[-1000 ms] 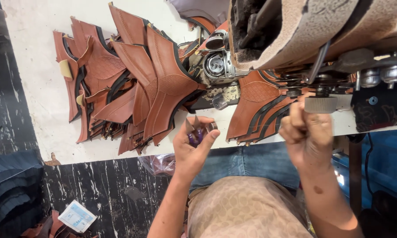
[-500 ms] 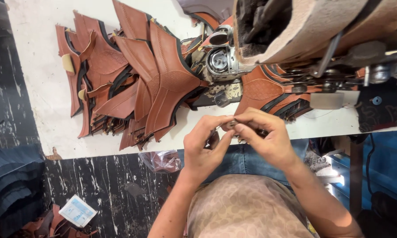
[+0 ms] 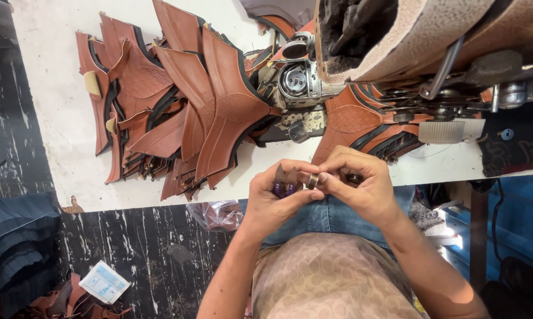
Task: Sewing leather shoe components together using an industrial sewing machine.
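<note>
A: What are the hands doing, low in the middle of the frame?

B: They meet just below the desk (image 3: 53, 88) edge, over the lap. The left hand (image 3: 275, 201) has its fingers curled shut on small snips (image 3: 286, 180) with purple handles; the dark blades stick up out of the fist.

A: And the right hand (image 3: 361, 186)?

B: Its thumb and forefinger are pinched together on a small metal bobbin (image 3: 312, 181), just beside the snips and touching the left thumb. The other fingers are bent over the top of it.

A: Where is the leather?

B: A fanned pile of brown leather pieces (image 3: 195, 112) with black edging lies on the white desk, from the upper left to the centre of the frame. A second, smaller stack (image 3: 352, 121) lies right of centre, just above the right hand, partly under the machine.

A: The machine?

B: A sewing machine (image 3: 305, 80) sits at upper centre, its round metal part facing the camera. A worn tan padded mass (image 3: 408, 41) fills the upper right and hides much of it.

A: Anything below the desk?

B: Blue jeans (image 3: 331, 215) under the hands, a patterned beige shirt (image 3: 331, 277) at the bottom, a clear plastic bag (image 3: 219, 215) left of the knees, and a small white packet (image 3: 104, 282) on the dark floor (image 3: 148, 254) at lower left.
</note>
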